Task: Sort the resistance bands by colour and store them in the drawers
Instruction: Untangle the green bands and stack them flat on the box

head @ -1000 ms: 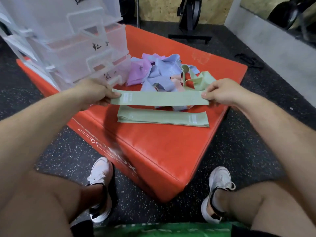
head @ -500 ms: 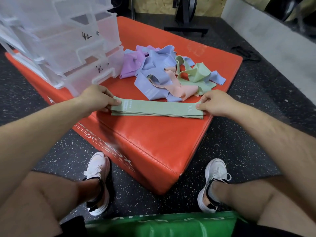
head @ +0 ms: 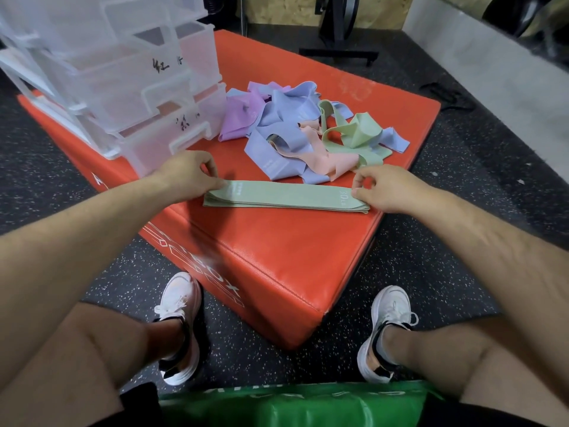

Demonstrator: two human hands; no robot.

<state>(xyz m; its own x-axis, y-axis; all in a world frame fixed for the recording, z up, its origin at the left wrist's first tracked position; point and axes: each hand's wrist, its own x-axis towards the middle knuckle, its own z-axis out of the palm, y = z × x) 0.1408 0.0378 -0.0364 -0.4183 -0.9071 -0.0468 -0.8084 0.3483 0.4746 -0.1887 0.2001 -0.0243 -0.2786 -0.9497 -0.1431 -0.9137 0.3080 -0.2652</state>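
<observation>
A flat stack of light green resistance bands [head: 286, 197] lies near the front edge of the orange padded box [head: 271, 257]. My left hand [head: 187, 177] touches the stack's left end with its thumb tip, index finger lifted. My right hand [head: 381, 188] rests its thumb on the right end by the "30" print, index finger raised. Behind the stack is a tangled pile: lilac-blue bands [head: 277, 134], a purple band [head: 240, 121], a peach band [head: 320, 158] and a loose green band [head: 360, 134]. The clear plastic drawer unit [head: 129, 87] stands on the box at the back left.
My white shoes [head: 180, 322] stand on the speckled black floor in front of the box. A green pad [head: 292, 405] lies at the bottom edge. A black equipment stand [head: 338, 41] is at the back, and a pale wall [head: 492, 72] runs along the right.
Both hands lowered the stretched green band onto the other green band on the box; the pinching fingers have since loosened and lifted.
</observation>
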